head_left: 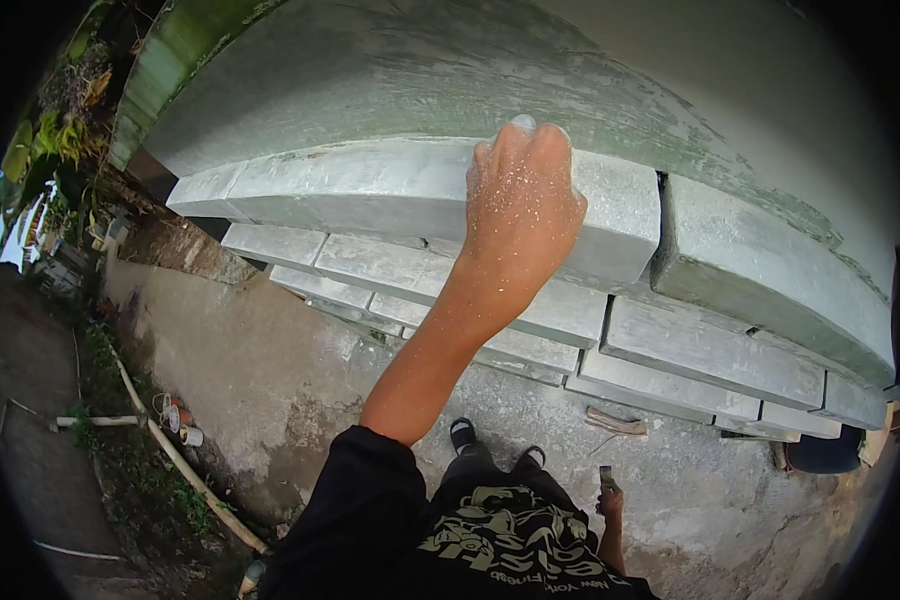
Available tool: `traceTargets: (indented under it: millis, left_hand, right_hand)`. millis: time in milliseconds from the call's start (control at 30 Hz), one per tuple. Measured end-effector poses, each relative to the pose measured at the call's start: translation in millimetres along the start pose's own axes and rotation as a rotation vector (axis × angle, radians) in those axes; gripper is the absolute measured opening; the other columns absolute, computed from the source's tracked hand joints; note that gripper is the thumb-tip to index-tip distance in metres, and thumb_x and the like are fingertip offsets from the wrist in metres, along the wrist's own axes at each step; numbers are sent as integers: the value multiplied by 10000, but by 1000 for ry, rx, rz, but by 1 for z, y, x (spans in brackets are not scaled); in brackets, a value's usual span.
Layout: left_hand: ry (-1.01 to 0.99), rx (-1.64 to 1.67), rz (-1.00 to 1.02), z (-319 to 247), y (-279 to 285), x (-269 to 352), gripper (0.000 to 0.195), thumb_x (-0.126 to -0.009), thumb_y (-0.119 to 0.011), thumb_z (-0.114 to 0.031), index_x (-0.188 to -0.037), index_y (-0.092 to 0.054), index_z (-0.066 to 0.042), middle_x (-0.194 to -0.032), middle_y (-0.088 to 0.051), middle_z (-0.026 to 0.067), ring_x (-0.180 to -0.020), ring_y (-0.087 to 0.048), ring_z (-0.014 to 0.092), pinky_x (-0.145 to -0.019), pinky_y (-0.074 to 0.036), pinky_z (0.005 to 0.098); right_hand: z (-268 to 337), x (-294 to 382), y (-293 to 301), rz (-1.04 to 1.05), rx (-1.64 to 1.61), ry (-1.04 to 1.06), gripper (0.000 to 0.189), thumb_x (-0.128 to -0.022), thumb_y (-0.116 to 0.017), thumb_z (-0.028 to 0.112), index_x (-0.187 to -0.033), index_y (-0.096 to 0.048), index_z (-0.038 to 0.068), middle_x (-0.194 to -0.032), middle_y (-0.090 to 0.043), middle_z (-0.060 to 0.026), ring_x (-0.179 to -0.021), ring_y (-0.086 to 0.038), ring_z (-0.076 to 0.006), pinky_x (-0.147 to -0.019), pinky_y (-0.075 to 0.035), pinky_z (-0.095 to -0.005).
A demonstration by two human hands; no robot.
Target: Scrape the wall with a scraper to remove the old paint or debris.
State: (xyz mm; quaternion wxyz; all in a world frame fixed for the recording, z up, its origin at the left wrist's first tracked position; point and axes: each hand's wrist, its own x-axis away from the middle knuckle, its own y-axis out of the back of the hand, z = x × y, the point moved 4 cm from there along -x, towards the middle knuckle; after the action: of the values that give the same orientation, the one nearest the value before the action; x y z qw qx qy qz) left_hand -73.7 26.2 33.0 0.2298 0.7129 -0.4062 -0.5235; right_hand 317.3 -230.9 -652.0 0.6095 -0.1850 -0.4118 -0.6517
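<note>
My left hand (521, 187) is curled into a fist against the top ledge of a stepped masonry wall (345, 176), with its knuckles by the wall face. White dust specks cover its back. A small whitish patch shows at the fingers; whether it is a held piece or a dusty finger, I cannot tell. Low beside my body, my right hand (611, 501) grips a flat-bladed scraper (606, 475), its blade pointing away from me. Above the ledge, the wall face (435, 82) is grey-green with patchy, worn paint.
Below the ledge, block courses (675, 349) step back, with dark gaps between blocks. A piece of wood (615, 422) lies on the concrete floor (247, 360) near my feet. Small buckets (184, 424) and a long pole (187, 472) are at left. A dark basin (825, 450) sits at right.
</note>
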Motion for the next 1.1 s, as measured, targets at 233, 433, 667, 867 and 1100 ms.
traceTargets:
  millis: [233,433,667,867,1100]
  left_hand:
    - [-164,103,-35,-50,-23,4,115,-794,-652,-10,-904,-630,16,-916,-621,198,-956,-577,393,-910,-441,500]
    - [-222,157,-55,-72,-36,8,137,-783,-686,-17,-899,-624,20,-978,-611,208,-964,-582,393,-906,-444,508]
    - [-251,218,0,-86,-31,8,132,-810,-677,-6,-926,-632,39,-982,-602,209,-940,-624,358,-797,-510,511]
    - [-64,51,-362,4,47,13,116,-886,-658,-46,-890,-705,60,-758,-677,190,-644,-663,280,-670,-512,392]
    - [161,-267,-305,72,44,29,141,-904,-592,-42,-904,-700,50,-804,-667,231,-761,-654,376,-773,-499,471]
  right_hand:
    - [-8,12,-5,-26,-5,-47,421,-956,-613,310,-1346,-639,154,-633,-542,-39,-453,-530,-161,-400,-435,-336]
    - [-13,22,1,-45,50,-17,404,-936,-608,332,-1264,-676,106,-648,-585,-61,-469,-581,-186,-427,-472,-352]
    - [-41,0,5,21,115,43,304,-900,-621,296,-1114,-683,89,-660,-634,-96,-506,-605,-207,-454,-483,-384]
    - [-56,13,14,20,48,-15,271,-895,-604,312,-1007,-688,79,-632,-613,-81,-514,-606,-207,-462,-470,-395]
    - [-80,8,19,99,83,108,259,-893,-569,287,-978,-684,72,-634,-631,-110,-529,-637,-238,-473,-480,-412]
